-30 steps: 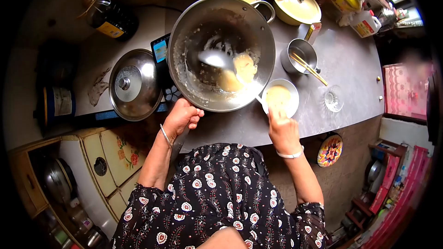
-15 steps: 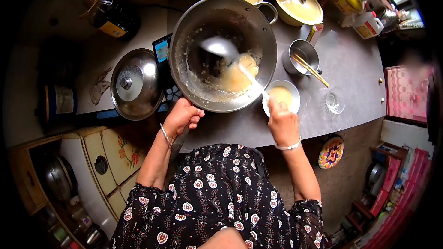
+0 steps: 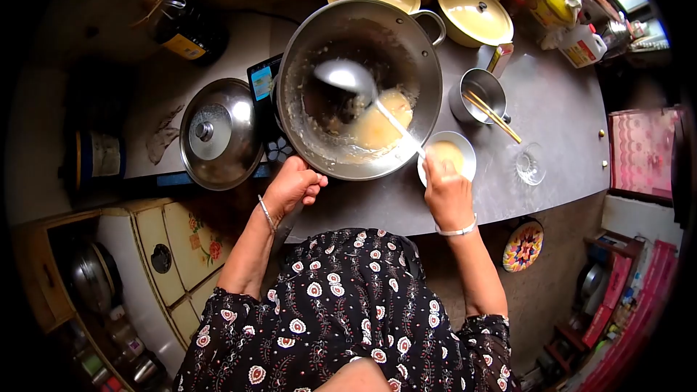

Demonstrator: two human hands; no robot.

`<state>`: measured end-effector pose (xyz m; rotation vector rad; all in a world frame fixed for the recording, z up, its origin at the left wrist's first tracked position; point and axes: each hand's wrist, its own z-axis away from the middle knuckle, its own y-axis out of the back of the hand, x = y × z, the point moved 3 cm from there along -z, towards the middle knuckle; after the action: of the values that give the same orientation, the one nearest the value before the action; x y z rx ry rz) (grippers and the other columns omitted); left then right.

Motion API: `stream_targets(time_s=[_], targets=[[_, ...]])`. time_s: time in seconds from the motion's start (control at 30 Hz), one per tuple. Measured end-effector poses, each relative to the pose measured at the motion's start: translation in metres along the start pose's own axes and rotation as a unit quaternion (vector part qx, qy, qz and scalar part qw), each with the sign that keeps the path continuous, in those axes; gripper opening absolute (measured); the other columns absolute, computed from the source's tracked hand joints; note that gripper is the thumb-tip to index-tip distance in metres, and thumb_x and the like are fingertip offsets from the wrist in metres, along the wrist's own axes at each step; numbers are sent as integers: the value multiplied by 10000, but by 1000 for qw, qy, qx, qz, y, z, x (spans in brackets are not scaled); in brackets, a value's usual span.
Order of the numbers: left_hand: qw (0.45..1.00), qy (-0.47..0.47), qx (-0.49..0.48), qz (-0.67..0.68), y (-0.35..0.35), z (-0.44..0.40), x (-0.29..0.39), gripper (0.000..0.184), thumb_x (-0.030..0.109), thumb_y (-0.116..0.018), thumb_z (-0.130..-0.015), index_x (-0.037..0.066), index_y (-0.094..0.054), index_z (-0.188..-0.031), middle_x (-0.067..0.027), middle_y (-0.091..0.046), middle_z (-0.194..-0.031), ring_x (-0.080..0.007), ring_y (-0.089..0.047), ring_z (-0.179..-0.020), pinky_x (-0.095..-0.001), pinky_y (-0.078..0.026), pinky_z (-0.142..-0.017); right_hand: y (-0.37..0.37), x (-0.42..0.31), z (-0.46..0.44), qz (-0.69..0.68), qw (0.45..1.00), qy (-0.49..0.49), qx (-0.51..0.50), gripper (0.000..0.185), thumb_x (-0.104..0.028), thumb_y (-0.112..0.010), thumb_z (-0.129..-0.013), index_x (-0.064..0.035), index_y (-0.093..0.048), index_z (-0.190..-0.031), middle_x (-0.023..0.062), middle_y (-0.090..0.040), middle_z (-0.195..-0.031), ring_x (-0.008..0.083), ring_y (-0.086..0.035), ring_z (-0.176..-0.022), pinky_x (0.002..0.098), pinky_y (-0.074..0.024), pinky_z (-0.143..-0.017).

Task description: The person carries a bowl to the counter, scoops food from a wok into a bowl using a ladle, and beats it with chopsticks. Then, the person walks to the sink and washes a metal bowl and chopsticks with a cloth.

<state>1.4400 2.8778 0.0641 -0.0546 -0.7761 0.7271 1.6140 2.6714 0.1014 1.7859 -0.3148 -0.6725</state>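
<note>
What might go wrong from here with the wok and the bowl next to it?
The pale food lies in the near right part of the wok, so tipping it that way might spill some. The right hand, holding the ladle, appears over the bowl's near edge; a low swing could knock the bowl. The chopsticks stick out past the saucepan's rim, so a wide sweep might catch them.
</note>
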Motion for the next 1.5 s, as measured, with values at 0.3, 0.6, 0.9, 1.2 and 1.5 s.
stream_targets(time_s=[0.3, 0.6, 0.9, 1.2, 1.5], targets=[[1000, 1, -12, 7, 1, 0, 1, 169, -42, -479, -755, -3, -503, -918, -49, -522, -719, -34, -341, -432, -197, -289, -346, 10, 5, 3, -32, 999, -9, -10, 222, -170, -557, -854, -97, -558, -1063, 142, -541, -666, 328, -559, -539, 417, -441, -482], [1000, 3, -3, -9, 1, 0, 1, 210, -57, -451, -756, -12, -493, -957, -47, -521, -718, -36, -355, -444, -197, -293, -343, 17, -24, -1, 16, 998, 36, -40, 288, -142, -543, -854, -52, -526, -1127, 140, -532, -665, 309, -566, -527, 396, -468, -491], [1000, 5, -4, -2, 2, 0, 2, 192, -54, -456, -756, -9, -495, -939, -47, -520, -709, -37, -357, -445, -195, -293, -346, 26, 6, -10, 47, 998, 21, -20, 303, -145, -556, -843, -92, -547, -1141, 109, -516, -667, 260, -570, -541, 382, -452, -473], [1000, 1, -5, 6, 2, 0, 2, 175, -50, -467, -757, -8, -500, -924, -54, -525, -714, -38, -359, -442, -195, -302, -347, 26, -22, -5, 99, 990, 54, -82, 335, -131, -548, -834, -28, -529, -1152, 104, -520, -667, 261, -579, -555, 372, -459, -469], [1000, 4, -10, 2, 2, 0, 2, 180, -53, -456, -762, -12, -500, -931, -52, -524, -718, -38, -366, -446, -199, -308, -347, 30, -9, -25, 43, 999, 2, 5, 281, -113, -561, -824, -56, -566, -1099, 111, -501, -651, 280, -562, -546, 374, -453, -486]])
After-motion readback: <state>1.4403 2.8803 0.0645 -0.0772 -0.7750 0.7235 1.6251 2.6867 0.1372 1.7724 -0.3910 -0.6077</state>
